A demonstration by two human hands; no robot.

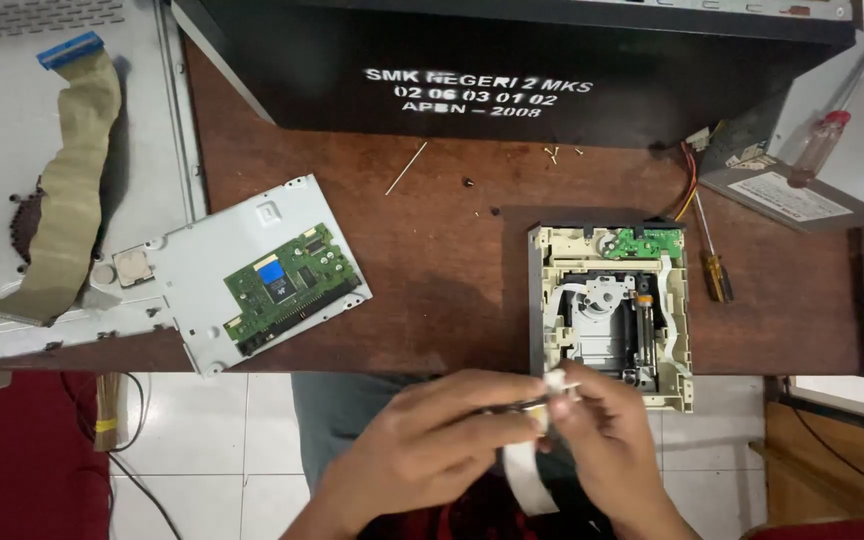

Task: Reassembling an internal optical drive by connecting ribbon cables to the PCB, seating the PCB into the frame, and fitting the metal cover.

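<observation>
- Optical drive [612, 315] sits open on the table [442, 260], cover off, tray mechanism and spindle exposed: teardown looks well along to me.
- Its metal cover plate with the green circuit board [287, 285] lies well to the left of the drive, already separated.
- Yellow-handled screwdriver [717, 275] lies just right of the drive, not in hand; a few loose screws [552, 153] sit above the drive, near the black case [512, 70].
- What's left, by my read: the mechanism is still seated in the drive's frame.
- Your left hand [432, 440] and right hand [602, 440] meet just below the drive, off the table edge.
- Fingers of both hands are pinched closed on a white flat ribbon cable [532, 470]; its white end connector [557, 383] is at your fingertips, and the strip hangs down between your hands.
</observation>
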